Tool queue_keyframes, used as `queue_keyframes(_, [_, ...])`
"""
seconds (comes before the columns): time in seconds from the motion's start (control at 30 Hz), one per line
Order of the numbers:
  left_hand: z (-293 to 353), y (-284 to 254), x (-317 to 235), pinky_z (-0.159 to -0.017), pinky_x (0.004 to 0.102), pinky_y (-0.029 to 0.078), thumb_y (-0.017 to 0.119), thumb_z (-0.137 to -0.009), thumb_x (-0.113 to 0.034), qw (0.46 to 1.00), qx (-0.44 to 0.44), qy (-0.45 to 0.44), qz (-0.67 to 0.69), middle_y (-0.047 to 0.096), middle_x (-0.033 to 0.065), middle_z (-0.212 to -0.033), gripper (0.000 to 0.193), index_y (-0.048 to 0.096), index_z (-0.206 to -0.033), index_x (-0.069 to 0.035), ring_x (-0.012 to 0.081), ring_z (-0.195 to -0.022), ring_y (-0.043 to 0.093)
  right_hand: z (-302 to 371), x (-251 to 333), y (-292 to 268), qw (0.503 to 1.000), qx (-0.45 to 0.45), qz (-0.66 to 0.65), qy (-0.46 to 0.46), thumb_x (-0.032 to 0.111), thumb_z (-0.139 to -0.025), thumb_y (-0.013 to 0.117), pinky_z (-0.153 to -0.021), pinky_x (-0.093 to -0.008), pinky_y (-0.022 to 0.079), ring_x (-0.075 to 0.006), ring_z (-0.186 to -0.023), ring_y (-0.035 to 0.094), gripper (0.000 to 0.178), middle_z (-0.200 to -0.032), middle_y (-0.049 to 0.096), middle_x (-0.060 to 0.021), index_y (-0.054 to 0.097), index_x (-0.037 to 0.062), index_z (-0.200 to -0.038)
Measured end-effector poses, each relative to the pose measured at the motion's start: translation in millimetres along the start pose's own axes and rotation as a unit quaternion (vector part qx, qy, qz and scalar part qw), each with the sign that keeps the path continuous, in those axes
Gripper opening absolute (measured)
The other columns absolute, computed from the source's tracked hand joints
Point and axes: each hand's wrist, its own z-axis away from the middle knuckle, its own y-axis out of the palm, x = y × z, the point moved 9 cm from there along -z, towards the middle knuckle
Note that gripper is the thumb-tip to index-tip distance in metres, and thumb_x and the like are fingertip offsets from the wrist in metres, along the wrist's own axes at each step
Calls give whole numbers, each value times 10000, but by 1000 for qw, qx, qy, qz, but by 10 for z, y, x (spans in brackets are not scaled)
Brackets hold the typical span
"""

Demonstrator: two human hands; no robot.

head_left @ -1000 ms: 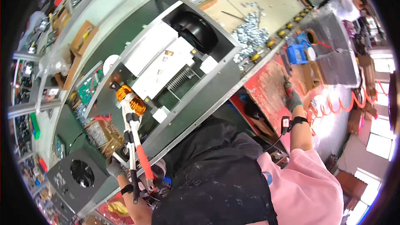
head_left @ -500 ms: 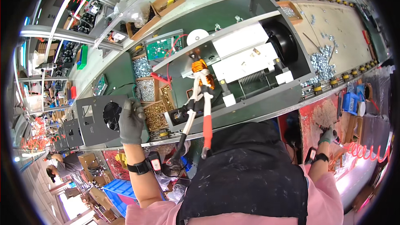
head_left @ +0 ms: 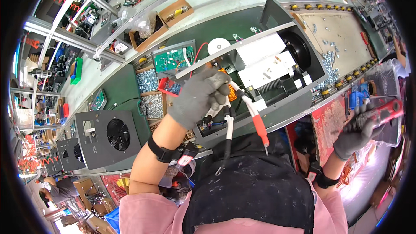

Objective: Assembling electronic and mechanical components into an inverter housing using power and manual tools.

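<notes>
Reaching in now, our grey-gloved left hand (head_left: 200, 99) has closed on the thick red-and-white sleeved cables (head_left: 242, 112) by the open grey metal chassis (head_left: 277, 67); our right hand (head_left: 357, 132) has gripped a red-handled tool (head_left: 387, 110) off to the side.

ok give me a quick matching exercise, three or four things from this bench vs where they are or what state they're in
Things:
1. red-handled tool
2. white-and-red sleeved cables
3. green circuit board
4. grey metal box with round black fan

Places or states:
a. lying flat on the green belt
b. gripped in the gloved right hand
c. standing left of the left forearm
d. held by the gloved left hand

Pairs: 1-b, 2-d, 3-a, 4-c
</notes>
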Motion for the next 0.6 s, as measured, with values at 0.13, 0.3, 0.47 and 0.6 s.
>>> queue_keyframes(0.13, [6, 118, 14, -374, 183, 369, 469, -932, -308, 1000, 10, -12, 24, 541, 29, -657, 304, 539, -953, -13, 63, -455, 475, 3, 357, 1332, 930, 229, -273, 92, 337, -844, 614, -825, -427, 504, -338, -1155, 489, 593, -1334, 431, -222, 400, 44, -1312])
queue_keyframes(0.3, [129, 151, -61, -377, 198, 298, 440, -954, -351, 997, 18, 15, 72, 499, -5, -596, 323, 535, -867, -55, 62, -450, 421, 529, 502, 2523, 814, 429, -372, 122, 184, -787, 661, -698, -387, 475, -264, -830, 507, 412, -872, 493, -91, 468, 89, -1139])
queue_keyframes(0.47, [193, 39, -37, -383, 204, 306, 440, -960, -357, 995, -33, -10, 96, 492, -13, -590, 323, 566, -897, -66, 58, -453, 431, 744, 391, 2915, 796, 472, -368, 83, 176, -773, 699, -642, -374, 494, -256, -756, 564, 410, -823, 539, -93, 482, 98, -1113])
queue_keyframes(0.6, [180, 48, -60, -400, 202, 328, 431, -964, -362, 995, -43, -12, 86, 486, -14, -586, 341, 570, -902, -57, 57, -455, 431, 764, 348, 3042, 746, 524, -406, 70, 177, -775, 708, -635, -359, 498, -244, -738, 567, 400, -822, 547, -88, 483, 102, -1098])
